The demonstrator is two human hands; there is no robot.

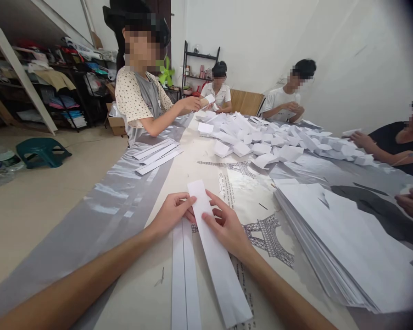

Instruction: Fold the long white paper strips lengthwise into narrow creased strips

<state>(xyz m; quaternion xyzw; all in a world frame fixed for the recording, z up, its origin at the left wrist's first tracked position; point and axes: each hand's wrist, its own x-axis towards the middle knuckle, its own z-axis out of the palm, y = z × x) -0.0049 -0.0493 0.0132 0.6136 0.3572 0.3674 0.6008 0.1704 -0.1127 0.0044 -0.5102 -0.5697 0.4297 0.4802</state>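
A long white paper strip (211, 250) lies lengthwise in front of me on the table (131, 284). My right hand (225, 224) pinches its far part, thumb on top and fingers under the right edge. My left hand (172, 211) holds the strip's left edge near the top, fingers curled. Two more white strips (185, 279) lie side by side under my left wrist, running toward me.
A thick stack of white sheets (344, 243) sits at my right. A heap of folded white papers (271, 140) covers the table's far middle. Several other people sit around the table handling paper. More strips (157, 156) lie at the left. A green stool (41, 151) stands on the floor.
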